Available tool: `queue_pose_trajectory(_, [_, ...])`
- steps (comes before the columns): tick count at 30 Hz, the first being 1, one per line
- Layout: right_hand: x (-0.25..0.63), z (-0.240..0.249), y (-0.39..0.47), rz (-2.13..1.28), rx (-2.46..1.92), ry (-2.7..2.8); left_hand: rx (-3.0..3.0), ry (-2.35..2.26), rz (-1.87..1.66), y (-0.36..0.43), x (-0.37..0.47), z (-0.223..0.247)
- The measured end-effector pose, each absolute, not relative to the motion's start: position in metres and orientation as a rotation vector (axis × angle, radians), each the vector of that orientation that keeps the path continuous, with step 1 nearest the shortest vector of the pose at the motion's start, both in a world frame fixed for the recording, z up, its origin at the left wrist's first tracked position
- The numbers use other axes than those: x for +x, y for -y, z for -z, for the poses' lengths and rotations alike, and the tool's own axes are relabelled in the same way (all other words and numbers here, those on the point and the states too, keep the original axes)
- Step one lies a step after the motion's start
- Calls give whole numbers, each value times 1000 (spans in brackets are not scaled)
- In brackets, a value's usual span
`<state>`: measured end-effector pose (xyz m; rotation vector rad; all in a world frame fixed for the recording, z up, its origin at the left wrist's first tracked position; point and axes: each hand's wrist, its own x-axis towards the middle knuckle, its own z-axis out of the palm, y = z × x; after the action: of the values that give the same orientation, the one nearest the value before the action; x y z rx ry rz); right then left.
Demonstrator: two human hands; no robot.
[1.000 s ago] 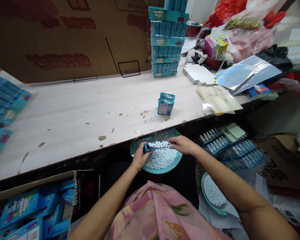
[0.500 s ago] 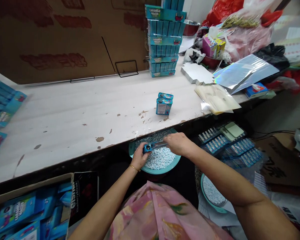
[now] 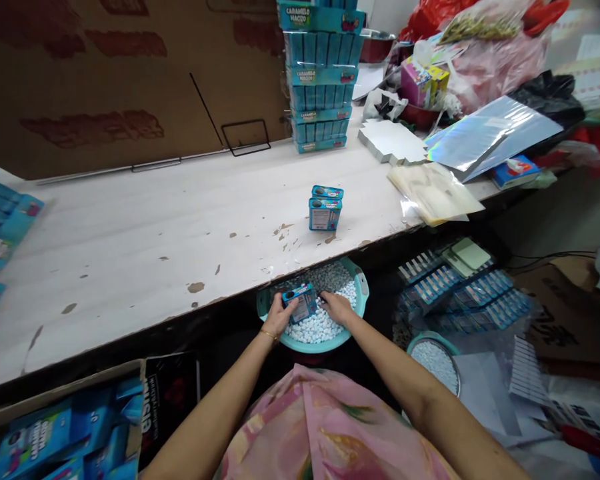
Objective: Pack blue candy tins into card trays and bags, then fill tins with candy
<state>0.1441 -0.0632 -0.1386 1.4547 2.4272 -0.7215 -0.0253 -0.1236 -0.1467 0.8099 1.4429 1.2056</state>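
Observation:
My left hand (image 3: 277,320) is closed around a small blue candy box (image 3: 304,307), tilted, its printed label towards me. It is held over a turquoise basin (image 3: 364,293) full of small white and pale blue candies (image 3: 317,328). My right hand (image 3: 336,308) reaches low into the basin, just right of the box, fingers bent together at the candies. A small dark spot shows by its fingertips; what they hold I cannot make out. Two more blue candy boxes (image 3: 325,215) stand one behind the other on the white table, beyond the basin.
A tall stack of blue display packs (image 3: 320,97) and a large cardboard box (image 3: 130,80) stand at the back of the white table (image 3: 130,267). Lower left is a carton of blue boxes (image 3: 45,427). At right are packed trays (image 3: 460,293) and a smaller candy bowl (image 3: 434,363).
My right hand has dropped from beside the box's end into the candies, and the grey tool it held no longer shows. The box in my left hand has turned its label face towards me.

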Motion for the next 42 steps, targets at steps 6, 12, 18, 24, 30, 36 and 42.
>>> queue_pose_trajectory(6, [178, 125, 55, 1085, 1554, -2452, 1119, -1562, -1201, 149, -50, 116])
queue_pose_trajectory(12, [201, 70, 46, 1141, 1412, -2620, 1335, -1719, -1171, 154, -53, 108])
queue_pose_trajectory(18, [189, 9, 44, 877, 1206, -2658, 1503, -1753, -1033, 144, -34, 107])
queue_pose_trajectory(24, [159, -23, 53, 400, 1059, -2595, 1626, -1734, -991, 141, -25, 105])
queue_pose_trajectory(30, [138, -35, 64, 198, 969, -2566, 1647, -1745, -973, 142, -23, 111])
queue_pose_trajectory(36, [137, -39, 72, 155, 953, -2589, 1609, -1721, -1015, 144, -24, 116])
queue_pose_trajectory(42, [169, -48, 66, 144, 1071, -2558, 1548, -1674, -1102, 151, -31, 116])
